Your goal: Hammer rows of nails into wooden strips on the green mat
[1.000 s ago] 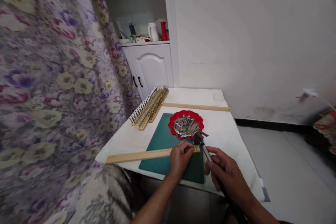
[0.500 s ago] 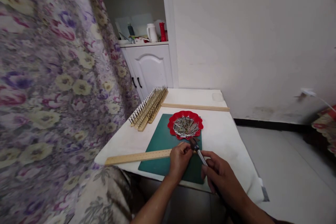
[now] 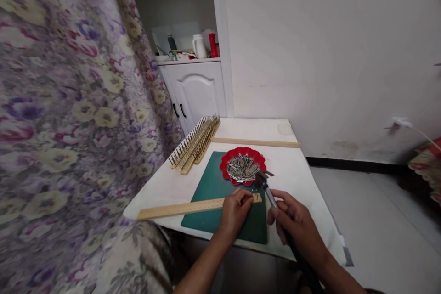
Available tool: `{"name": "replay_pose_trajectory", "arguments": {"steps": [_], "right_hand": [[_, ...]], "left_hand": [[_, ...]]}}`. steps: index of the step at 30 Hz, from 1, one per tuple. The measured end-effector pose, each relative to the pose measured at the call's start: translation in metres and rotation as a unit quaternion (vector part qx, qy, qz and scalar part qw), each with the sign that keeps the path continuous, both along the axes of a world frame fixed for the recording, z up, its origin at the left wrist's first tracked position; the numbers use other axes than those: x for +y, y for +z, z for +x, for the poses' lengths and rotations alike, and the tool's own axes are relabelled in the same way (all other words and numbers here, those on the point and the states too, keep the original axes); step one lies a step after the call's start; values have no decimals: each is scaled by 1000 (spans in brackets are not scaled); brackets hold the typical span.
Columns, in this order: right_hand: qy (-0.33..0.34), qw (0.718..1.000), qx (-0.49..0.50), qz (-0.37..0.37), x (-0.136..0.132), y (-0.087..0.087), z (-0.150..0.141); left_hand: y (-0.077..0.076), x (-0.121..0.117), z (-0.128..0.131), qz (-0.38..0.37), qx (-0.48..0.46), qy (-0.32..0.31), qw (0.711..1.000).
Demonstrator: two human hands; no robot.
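My left hand [image 3: 237,209] rests over a pale wooden strip [image 3: 203,205] dotted with small holes. Its thumb and forefinger are pinched together near the strip's right end, where a thin dark piece shows; whatever is between the fingertips is too small to make out. My right hand [image 3: 292,220] is wrapped round a hammer [image 3: 270,195] with a metal shaft and dark grip. The hammer's head is raised to the right of the strip, close to a red scalloped bowl [image 3: 223,164] full of loose nails [image 3: 243,168]. Under the strip lies a green mat [image 3: 206,183].
Wooden strips studded with upright nails [image 3: 196,144] stand at the table's back left. Another wooden strip [image 3: 257,142] lies across the back of the white table [image 3: 289,183]. A floral curtain [image 3: 86,124] hangs at the left; a white cabinet [image 3: 198,89] stands behind.
The hammer head has lifted and shifted right, away from the left fingers, uncovering the strip's right end. My left hand stays nearly in place.
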State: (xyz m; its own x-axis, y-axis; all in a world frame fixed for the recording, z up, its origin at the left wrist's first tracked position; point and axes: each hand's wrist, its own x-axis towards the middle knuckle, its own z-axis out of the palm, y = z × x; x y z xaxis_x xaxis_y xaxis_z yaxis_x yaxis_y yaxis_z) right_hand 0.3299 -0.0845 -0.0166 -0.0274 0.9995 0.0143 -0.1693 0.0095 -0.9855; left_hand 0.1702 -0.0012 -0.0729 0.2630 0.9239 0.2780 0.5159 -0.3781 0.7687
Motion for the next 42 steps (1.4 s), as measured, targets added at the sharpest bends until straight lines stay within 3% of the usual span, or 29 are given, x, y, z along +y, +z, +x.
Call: {"name": "replay_pose_trajectory", "arguments": {"steps": [5, 9, 16, 21, 26, 33, 42], "right_hand": [[-47, 999, 6, 23, 12, 7, 14], [-68, 997, 13, 25, 18, 8, 21], [-81, 996, 25, 38, 28, 11, 21], [-88, 994, 39, 43, 36, 18, 18], [-102, 993, 46, 46, 43, 21, 16], [-112, 992, 39, 51, 52, 22, 9], [-101, 992, 47, 63, 59, 19, 4]], "left_hand": [[9, -4, -27, 74, 125, 5, 989], [7, -5, -47, 71, 216, 26, 974], [3, -5, -36, 71, 237, 22, 969], [17, -5, -31, 75, 211, 1, 975], [37, 32, -19, 85, 176, 9, 981], [38, 103, 17, -9, 292, 73, 953], [32, 127, 39, -28, 297, 95, 950]]}}
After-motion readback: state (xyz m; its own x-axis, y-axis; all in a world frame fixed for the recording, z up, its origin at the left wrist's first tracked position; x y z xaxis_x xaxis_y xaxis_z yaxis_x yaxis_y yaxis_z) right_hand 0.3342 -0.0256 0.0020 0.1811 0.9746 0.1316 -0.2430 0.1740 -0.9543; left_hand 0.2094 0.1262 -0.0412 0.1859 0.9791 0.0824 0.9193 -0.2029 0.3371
